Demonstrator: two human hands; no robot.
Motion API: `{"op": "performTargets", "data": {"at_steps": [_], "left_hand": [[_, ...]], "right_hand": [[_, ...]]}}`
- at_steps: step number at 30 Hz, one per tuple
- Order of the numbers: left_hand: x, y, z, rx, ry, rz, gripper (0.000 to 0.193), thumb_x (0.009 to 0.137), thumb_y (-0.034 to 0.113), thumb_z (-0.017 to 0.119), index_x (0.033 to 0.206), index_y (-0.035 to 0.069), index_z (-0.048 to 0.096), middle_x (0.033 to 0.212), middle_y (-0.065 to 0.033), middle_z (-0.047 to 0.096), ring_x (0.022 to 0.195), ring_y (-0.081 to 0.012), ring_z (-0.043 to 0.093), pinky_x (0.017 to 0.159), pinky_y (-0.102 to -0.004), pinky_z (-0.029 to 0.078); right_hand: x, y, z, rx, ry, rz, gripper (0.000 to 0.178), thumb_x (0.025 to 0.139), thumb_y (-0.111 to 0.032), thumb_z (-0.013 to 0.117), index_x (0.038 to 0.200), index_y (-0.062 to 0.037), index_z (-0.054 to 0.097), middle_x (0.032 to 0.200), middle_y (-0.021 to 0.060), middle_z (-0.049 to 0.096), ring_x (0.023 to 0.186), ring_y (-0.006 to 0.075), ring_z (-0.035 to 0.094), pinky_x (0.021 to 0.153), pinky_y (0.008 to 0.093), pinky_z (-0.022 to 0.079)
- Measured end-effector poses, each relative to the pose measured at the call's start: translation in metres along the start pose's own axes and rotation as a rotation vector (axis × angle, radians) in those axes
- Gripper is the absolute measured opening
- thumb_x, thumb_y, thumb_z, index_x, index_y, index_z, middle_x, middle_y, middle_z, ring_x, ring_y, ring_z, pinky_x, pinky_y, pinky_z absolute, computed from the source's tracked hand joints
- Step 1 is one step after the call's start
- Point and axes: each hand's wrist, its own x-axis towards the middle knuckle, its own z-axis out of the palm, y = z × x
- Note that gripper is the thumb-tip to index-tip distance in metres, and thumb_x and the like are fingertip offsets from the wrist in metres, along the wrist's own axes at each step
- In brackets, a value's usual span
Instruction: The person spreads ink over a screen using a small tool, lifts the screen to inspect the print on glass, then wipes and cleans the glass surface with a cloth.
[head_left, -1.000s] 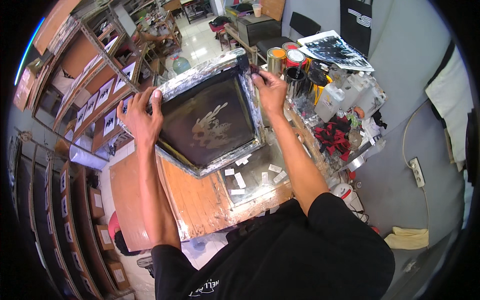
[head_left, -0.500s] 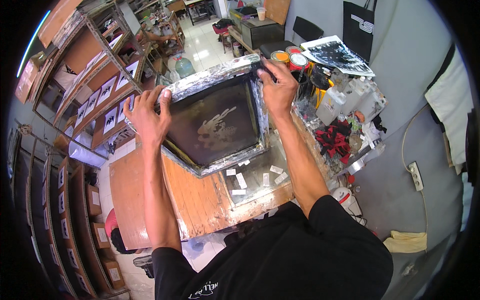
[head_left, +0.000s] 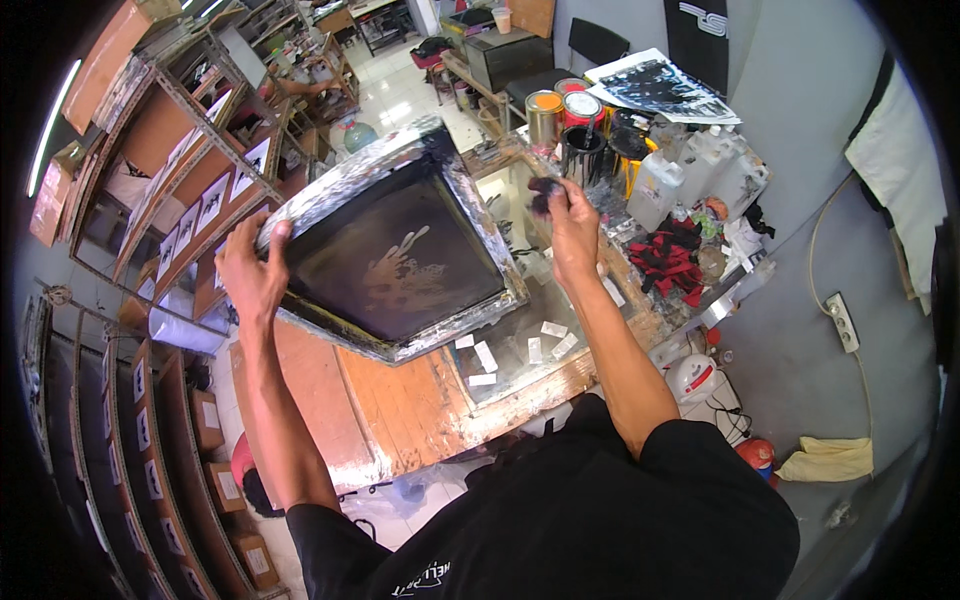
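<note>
My left hand (head_left: 252, 268) is closed on the left side of a silkscreen printing frame (head_left: 455, 318), which is held up at a tilt above the wooden worktable (head_left: 400, 410). A pale design shows in the middle of the frame's dark mesh (head_left: 340, 290). To the right of the frame and apart from it, my right hand (head_left: 575, 235) pinches a small dark rag (head_left: 542, 194). Under the frame's lower right part lies a glass panel (head_left: 512, 372) set in the table, with several small white slips (head_left: 485, 355) on it.
Paint cans (head_left: 545, 110), plastic jugs (head_left: 658, 185) and a heap of red and black rags (head_left: 668, 265) crowd the table's right end. Shelves (head_left: 165, 160) with printed sheets stand on the left. A person partly shows beneath the table's left side.
My right hand has let go of the frame's upper right corner and moved right and down, a dark rag in its fingers. The frame has shifted left and tilted, still in my left hand.
</note>
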Motion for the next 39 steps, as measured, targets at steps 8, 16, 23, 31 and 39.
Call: {"op": "performTargets", "data": {"at_steps": [8,16,23,31,39], "left_hand": [[-0.038,-0.03,-0.039,0.195,-0.02,0.006,0.039,0.094,0.043,0.066,0.107,0.007,0.07,0.095,-0.0088,0.068,0.093,-0.0272,0.062,0.096,-0.042,0.036],[-0.047,-0.014,-0.044,0.248,-0.002,0.023,0.042,0.097,0.047,0.06,0.111,0.008,0.07,0.102,-0.0072,0.071,0.099,-0.0234,0.062,0.1,-0.0401,0.031],[-0.042,-0.011,-0.036,0.257,-0.02,-0.021,0.046,0.096,0.051,0.06,0.11,0.009,0.07,0.103,-0.0065,0.071,0.101,-0.0238,0.063,0.103,-0.0434,0.029],[-0.037,-0.014,-0.029,0.258,0.002,-0.067,0.046,0.093,0.052,0.064,0.104,0.009,0.073,0.095,-0.0061,0.071,0.097,-0.0231,0.063,0.103,-0.0446,0.029],[-0.034,-0.02,-0.021,0.276,0.089,-0.036,0.047,0.094,0.053,0.062,0.105,0.009,0.073,0.098,-0.0041,0.071,0.101,-0.0231,0.064,0.105,-0.0469,0.028]], "right_hand": [[-0.048,0.006,0.115,-0.313,-0.15,-0.503,0.033,0.084,0.006,0.071,0.117,0.0053,0.068,0.118,0.0236,0.07,0.102,0.0275,0.072,0.085,0.0336,0.059],[-0.019,-0.025,0.157,-0.303,-0.145,-0.786,0.039,0.081,0.01,0.07,0.119,0.0057,0.066,0.121,0.0252,0.066,0.105,0.0384,0.069,0.085,0.0394,0.06],[-0.004,-0.027,0.122,-0.732,-0.499,-1.075,0.044,0.08,0.012,0.062,0.123,0.0013,0.067,0.126,0.0237,0.064,0.121,0.0361,0.061,0.101,0.0426,0.052],[0.003,-0.021,0.117,-0.721,-0.39,-1.22,0.043,0.069,0.011,0.063,0.111,-0.0001,0.069,0.111,0.0188,0.07,0.102,0.034,0.07,0.085,0.0392,0.06],[-0.048,0.068,0.061,-0.689,-0.229,-0.646,0.031,0.08,0.008,0.071,0.11,0.0021,0.07,0.103,0.0178,0.074,0.097,0.0294,0.073,0.084,0.035,0.059]]}}
